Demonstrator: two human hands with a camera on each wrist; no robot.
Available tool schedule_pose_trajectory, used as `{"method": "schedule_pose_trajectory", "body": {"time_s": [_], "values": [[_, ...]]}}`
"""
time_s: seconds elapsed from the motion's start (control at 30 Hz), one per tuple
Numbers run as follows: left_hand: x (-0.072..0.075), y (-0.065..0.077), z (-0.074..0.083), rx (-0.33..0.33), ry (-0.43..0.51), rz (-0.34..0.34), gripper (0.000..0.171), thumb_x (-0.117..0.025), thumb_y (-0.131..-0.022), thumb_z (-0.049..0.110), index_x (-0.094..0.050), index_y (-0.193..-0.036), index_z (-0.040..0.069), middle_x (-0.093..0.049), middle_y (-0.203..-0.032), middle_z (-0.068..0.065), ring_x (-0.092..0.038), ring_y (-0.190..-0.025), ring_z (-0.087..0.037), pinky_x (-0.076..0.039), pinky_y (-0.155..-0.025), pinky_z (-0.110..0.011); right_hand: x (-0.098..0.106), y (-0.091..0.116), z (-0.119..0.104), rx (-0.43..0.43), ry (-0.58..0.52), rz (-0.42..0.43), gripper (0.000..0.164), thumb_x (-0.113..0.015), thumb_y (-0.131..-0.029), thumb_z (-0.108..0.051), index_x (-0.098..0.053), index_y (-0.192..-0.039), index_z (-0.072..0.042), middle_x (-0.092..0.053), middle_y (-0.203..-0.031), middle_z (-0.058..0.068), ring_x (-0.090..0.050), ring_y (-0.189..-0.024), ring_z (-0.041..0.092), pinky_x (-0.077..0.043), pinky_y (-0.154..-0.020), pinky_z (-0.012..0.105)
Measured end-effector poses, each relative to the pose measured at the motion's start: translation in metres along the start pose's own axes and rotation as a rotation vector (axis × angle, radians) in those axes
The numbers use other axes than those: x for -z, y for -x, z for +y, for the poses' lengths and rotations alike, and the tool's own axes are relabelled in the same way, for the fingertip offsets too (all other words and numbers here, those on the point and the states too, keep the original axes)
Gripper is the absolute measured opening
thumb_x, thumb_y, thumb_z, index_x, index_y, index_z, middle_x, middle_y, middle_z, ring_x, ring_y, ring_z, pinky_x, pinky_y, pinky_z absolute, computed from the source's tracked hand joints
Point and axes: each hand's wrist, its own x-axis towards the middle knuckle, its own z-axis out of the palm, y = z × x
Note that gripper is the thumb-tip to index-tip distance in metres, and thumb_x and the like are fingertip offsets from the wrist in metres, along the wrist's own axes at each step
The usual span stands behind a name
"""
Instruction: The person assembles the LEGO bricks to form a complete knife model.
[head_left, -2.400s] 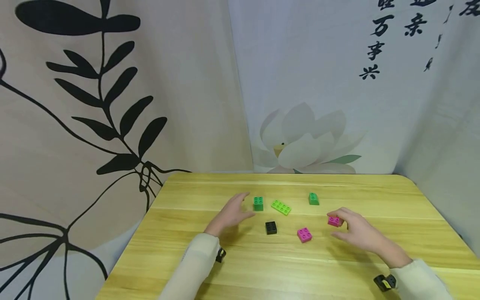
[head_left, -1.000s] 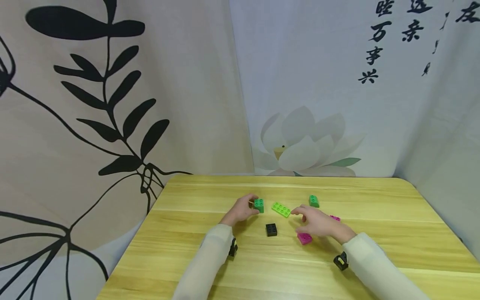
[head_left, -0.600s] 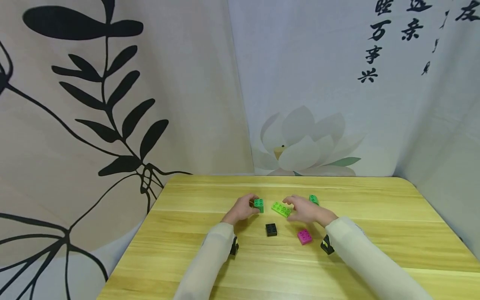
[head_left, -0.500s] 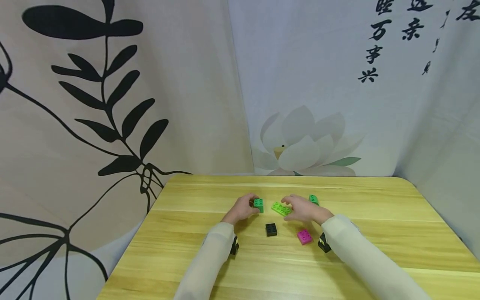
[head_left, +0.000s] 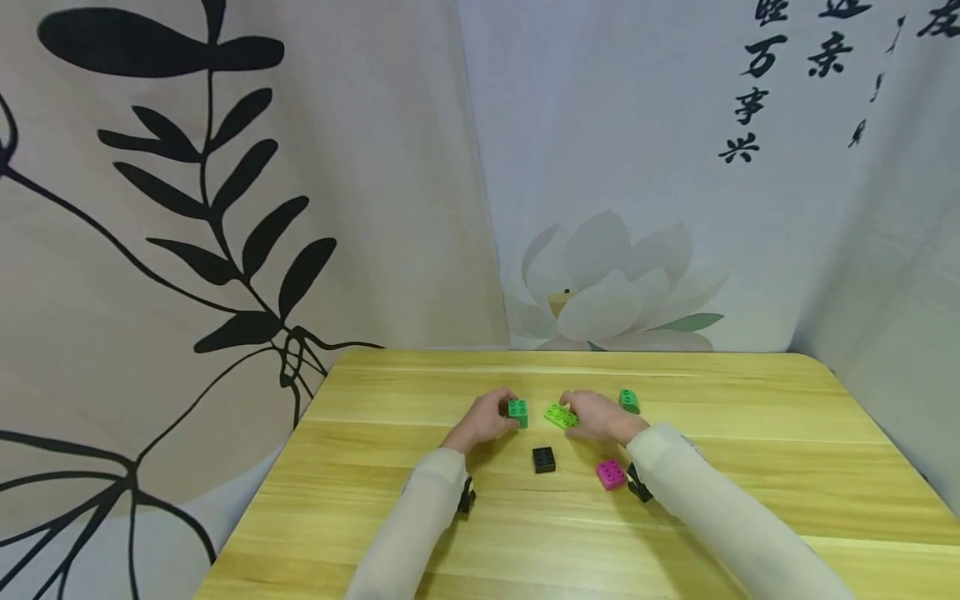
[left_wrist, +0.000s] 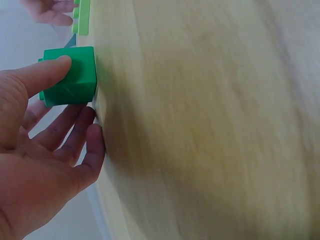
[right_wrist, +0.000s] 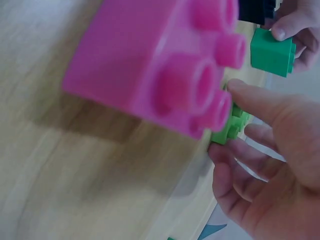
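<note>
My left hand [head_left: 483, 419] pinches a green toy building block [head_left: 517, 412] at its left side. In the left wrist view the thumb presses one face of that block, and the other fingers curl behind it. A lime-green, longer building block [head_left: 561, 416] lies just to the right, partly covered by my right hand [head_left: 596, 414]. Thumb and fingers of that hand pinch its right end, as the right wrist view shows. Nearer to me are a black block [head_left: 543, 460] and a pink block [head_left: 611, 474], which looms large in the right wrist view [right_wrist: 145, 60].
Another green block [head_left: 628, 402] sits behind the right wrist. The wooden table [head_left: 337, 517] ends at a back edge before a printed curtain [head_left: 405, 167]. Both wrists wear small black devices.
My right hand has let go of a second pink block, now hidden by the arm, and moved left onto the lime-green block. My left hand has closed on the green block.
</note>
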Motion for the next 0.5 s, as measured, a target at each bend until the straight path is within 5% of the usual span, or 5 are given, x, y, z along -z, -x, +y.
{"method": "schedule_pose_trajectory", "body": {"time_s": [0.5], "values": [[0.010,0.031,0.002,-0.066,0.066,-0.054,0.026,-0.069,-0.088,0.015,-0.057,-0.111,0.011,-0.060,-0.096,0.003,-0.056,-0.092,-0.015,-0.047,-0.083,-0.035,0.010,0.025,0.007,0.049,-0.061,0.020,0.052,-0.070,-0.079,-0.007,-0.052,-0.127,0.001,-0.060,-0.108,0.009,-0.057,-0.102,0.026,-0.047,-0.087,0.042]]}}
